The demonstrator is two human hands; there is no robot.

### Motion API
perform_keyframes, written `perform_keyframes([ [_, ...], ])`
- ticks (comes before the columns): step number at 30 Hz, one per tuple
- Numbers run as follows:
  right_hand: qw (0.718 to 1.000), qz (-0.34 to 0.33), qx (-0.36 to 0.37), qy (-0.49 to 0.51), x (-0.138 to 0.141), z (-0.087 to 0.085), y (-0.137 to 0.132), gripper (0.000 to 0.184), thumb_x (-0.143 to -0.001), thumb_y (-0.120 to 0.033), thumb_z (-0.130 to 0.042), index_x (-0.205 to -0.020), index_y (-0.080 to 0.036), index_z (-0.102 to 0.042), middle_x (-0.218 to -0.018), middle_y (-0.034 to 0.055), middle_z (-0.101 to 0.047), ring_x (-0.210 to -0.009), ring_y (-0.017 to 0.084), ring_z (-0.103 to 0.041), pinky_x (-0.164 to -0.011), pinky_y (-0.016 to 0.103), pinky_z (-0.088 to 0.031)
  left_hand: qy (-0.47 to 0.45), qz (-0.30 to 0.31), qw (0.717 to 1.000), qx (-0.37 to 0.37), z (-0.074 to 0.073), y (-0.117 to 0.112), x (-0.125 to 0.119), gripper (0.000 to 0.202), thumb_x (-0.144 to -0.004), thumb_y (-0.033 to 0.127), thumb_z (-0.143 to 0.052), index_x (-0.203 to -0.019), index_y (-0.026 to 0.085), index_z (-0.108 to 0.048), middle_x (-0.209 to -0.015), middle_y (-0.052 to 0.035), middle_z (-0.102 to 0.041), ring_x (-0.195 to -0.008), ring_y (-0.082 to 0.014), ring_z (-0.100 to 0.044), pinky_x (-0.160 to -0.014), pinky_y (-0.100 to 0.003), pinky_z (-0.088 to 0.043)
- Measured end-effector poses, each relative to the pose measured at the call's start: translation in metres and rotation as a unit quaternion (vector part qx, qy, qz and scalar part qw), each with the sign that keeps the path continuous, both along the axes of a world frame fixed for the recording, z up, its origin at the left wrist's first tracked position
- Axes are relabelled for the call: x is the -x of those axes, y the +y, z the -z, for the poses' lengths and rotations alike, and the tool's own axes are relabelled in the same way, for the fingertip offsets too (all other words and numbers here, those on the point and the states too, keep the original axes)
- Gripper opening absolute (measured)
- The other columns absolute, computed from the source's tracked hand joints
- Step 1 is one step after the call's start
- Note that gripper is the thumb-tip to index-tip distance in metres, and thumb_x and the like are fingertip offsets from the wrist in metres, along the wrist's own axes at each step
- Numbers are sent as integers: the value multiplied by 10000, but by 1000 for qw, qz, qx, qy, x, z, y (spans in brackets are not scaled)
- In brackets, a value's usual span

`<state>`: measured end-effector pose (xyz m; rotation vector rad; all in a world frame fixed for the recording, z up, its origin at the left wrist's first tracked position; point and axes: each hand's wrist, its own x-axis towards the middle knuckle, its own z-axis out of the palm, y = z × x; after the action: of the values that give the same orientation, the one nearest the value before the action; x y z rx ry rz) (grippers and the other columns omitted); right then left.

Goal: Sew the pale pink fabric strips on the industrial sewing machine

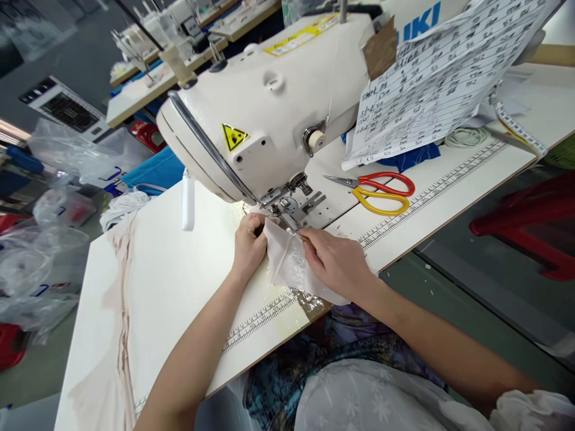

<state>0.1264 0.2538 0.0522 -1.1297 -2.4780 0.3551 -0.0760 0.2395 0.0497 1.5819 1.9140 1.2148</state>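
Note:
A white industrial sewing machine (278, 96) stands on a white table (179, 281). Under its presser foot (287, 212) lies a small piece of pale pink fabric (283, 251). My left hand (248, 242) is curled, fingers closed on the fabric's left edge just left of the foot. My right hand (335, 257) rests on the fabric to the right of the foot, fingers pressed together and pinching its edge near the needle. The fabric drapes toward the table's front edge.
Red and yellow scissors (381, 191) lie right of the machine. A printed paper sheet (444, 78) hangs over the machine's right end, with a measuring tape (516, 126) beside it. A long pink fabric strip (121, 311) trails down the table's left. Plastic bags (45, 251) crowd the floor.

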Motion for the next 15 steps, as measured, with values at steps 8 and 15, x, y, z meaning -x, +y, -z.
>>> perform_keyframes([
  [8,1000,2,5,2,1,2,1,320,-1020,-251,-384,-1193,-183,-645,-1064,61,-774,-742,181,-716,-508,269,-344,3,0,1000,-3,2,1,2,194,-805,337,-624,-669,207,-578,-860,-22,-619,-869,-191,-589,-817,-343,-478],
  [15,1000,-7,11,-12,3,-1,1,355,-1045,-271,-344,-1241,-172,-622,-1108,89,-759,-762,183,-718,-503,276,-347,66,12,998,-18,3,0,3,126,-820,287,-582,-717,215,-587,-881,-30,-637,-901,-203,-593,-824,-359,-477],
])
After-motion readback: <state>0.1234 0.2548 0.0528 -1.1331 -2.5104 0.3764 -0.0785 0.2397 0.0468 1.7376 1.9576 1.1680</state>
